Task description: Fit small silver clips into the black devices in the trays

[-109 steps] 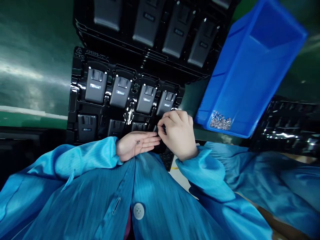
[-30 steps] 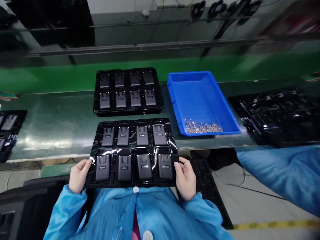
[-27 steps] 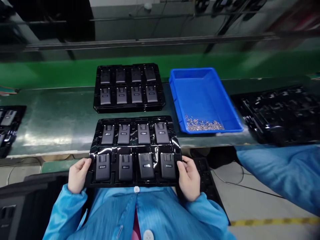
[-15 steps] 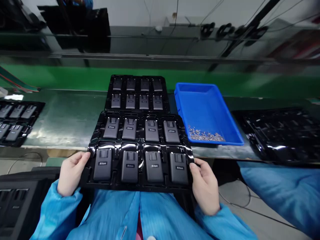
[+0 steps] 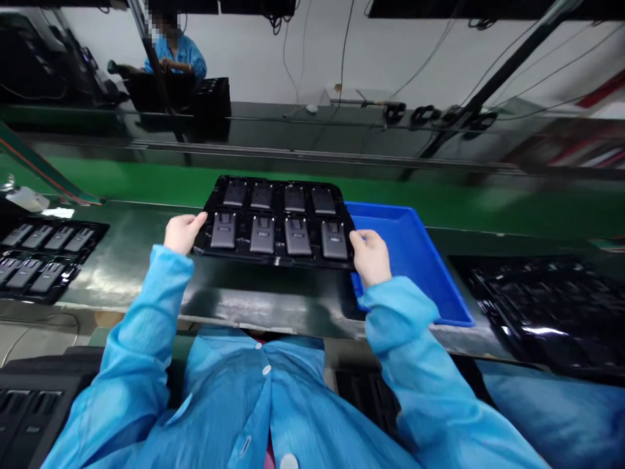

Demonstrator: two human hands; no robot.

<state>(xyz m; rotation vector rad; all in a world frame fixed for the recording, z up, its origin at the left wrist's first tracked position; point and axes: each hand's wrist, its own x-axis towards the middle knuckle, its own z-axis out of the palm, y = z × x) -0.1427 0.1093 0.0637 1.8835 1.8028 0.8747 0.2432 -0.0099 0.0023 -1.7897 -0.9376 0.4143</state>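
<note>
A black plastic tray (image 5: 277, 262) is held out level in front of me, over the green workbench (image 5: 146, 260). Dark grey rectangular devices (image 5: 262, 236) with pale lettering sit in two rows in its pockets. My left hand (image 5: 183, 233) grips the tray's left edge with the thumb on top. On the opposite edge, my right hand (image 5: 371, 256) is closed the same way. Shadows on the bench under the front edge show it is raised there. The second tray seen earlier at the back is hidden behind or beneath this one.
Beside my right hand lies a blue bin (image 5: 415, 260), partly covered. Another loaded tray (image 5: 63, 286) rests at left, and stacked black trays (image 5: 547, 306) at right. A person in blue (image 5: 180, 55) works across the bench. Black trays or cases (image 5: 34, 391) stand low at left.
Both hands have carried the loaded tray forward, away from my body, to where the back tray was visible. My arms are now stretched out. The view has tilted up slightly.
</note>
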